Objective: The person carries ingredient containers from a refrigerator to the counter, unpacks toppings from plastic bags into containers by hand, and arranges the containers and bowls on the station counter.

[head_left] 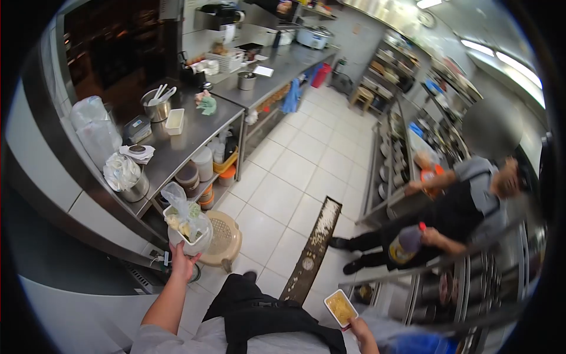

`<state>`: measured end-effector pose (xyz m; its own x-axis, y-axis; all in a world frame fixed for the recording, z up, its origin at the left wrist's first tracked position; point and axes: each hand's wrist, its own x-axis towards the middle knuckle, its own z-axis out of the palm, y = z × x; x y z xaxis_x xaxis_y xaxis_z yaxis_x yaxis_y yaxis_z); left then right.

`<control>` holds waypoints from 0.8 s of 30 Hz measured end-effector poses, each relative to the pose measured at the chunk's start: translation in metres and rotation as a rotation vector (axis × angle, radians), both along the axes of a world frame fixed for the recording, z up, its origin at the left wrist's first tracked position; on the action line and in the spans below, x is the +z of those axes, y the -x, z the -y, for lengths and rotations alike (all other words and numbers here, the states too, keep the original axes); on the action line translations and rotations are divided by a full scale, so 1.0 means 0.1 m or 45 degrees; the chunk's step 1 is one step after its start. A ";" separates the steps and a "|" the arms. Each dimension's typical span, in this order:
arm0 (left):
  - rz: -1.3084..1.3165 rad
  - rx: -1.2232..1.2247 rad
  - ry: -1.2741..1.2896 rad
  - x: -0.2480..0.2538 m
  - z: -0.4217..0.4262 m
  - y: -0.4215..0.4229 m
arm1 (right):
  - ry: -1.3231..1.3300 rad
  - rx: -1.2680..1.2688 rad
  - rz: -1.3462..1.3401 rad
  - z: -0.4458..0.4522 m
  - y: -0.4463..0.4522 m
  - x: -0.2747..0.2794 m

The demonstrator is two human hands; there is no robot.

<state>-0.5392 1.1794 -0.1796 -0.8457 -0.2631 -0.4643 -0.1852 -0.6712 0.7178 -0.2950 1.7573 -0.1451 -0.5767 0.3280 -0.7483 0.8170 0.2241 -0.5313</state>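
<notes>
My left hand [184,264] is closed around the underside of a white plastic tub [202,243] at the lower left. A clear plastic bag [177,197] sticks up out of this tub, and pale and greenish food [187,227] shows at its top. On the other side of my body, my right hand [359,329] grips the near edge of a small white rectangular container [328,301]. Yellow, shredded-looking food [342,308] fills it. Close beside the left-hand tub stands a beige plastic stool [224,236].
A steel counter [221,115] runs along the left, with a pot of utensils [158,109] and a white tub [175,122]. A floor drain channel [312,248] crosses the tiles. At right, a person [454,206] holds a bottle [405,245] beside metal racks [433,289].
</notes>
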 end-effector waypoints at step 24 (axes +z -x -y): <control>-0.198 0.431 -0.036 0.12 -1.32 5.48 | -0.015 0.330 0.012 -1.82 7.29 0.01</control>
